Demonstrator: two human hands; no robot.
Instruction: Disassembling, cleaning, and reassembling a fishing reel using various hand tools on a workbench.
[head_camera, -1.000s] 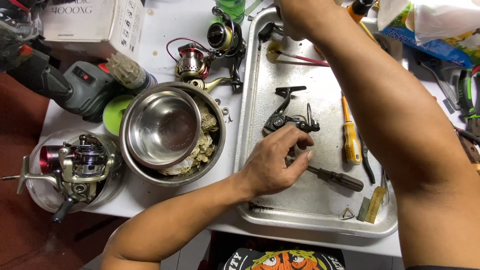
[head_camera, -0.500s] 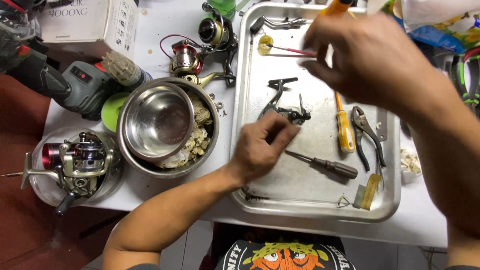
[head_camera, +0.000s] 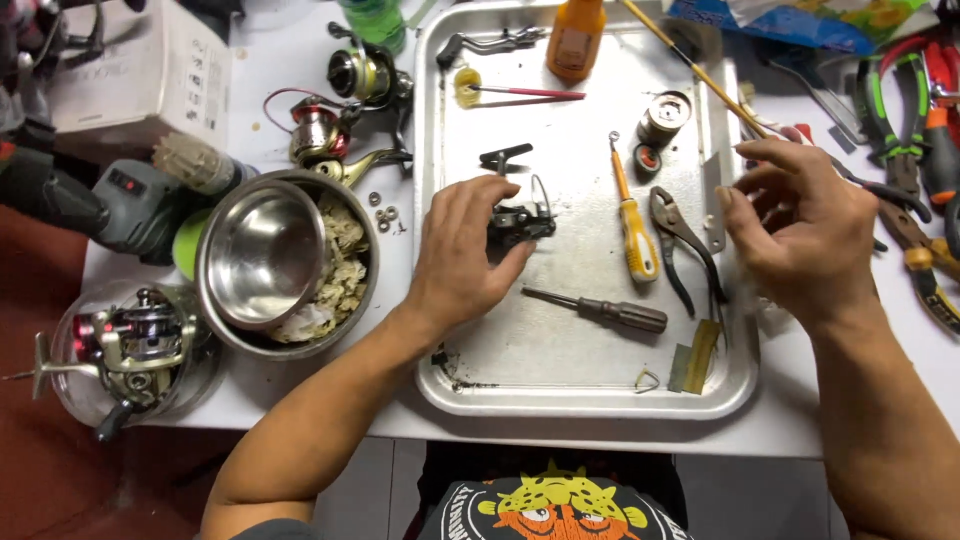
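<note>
My left hand (head_camera: 462, 252) rests in a metal tray (head_camera: 432, 330), its fingers gripping a small black fishing-reel body (head_camera: 522, 222) with a wire bail. My right hand (head_camera: 800, 225) hovers over the tray's right rim with fingers loosely curled and apart; nothing shows in it. Between the hands lie a yellow-handled screwdriver (head_camera: 635, 230), slip-joint pliers (head_camera: 685, 240) and a dark-handled screwdriver (head_camera: 610, 312). A black reel part (head_camera: 505, 157) lies just beyond the left hand.
An orange bottle (head_camera: 575, 35), a round spool (head_camera: 665, 110) and a yellow swab (head_camera: 467, 85) sit at the tray's far end. Left of the tray: nested steel bowls (head_camera: 260, 255) with rags, two reels (head_camera: 320, 130), a power tool (head_camera: 120, 205), a reel in a clear tub (head_camera: 130, 340). Pliers (head_camera: 885, 100) lie right.
My right hand has drawn back from the far end of the tray to its right rim. My left hand has closed its fingers onto the black reel body.
</note>
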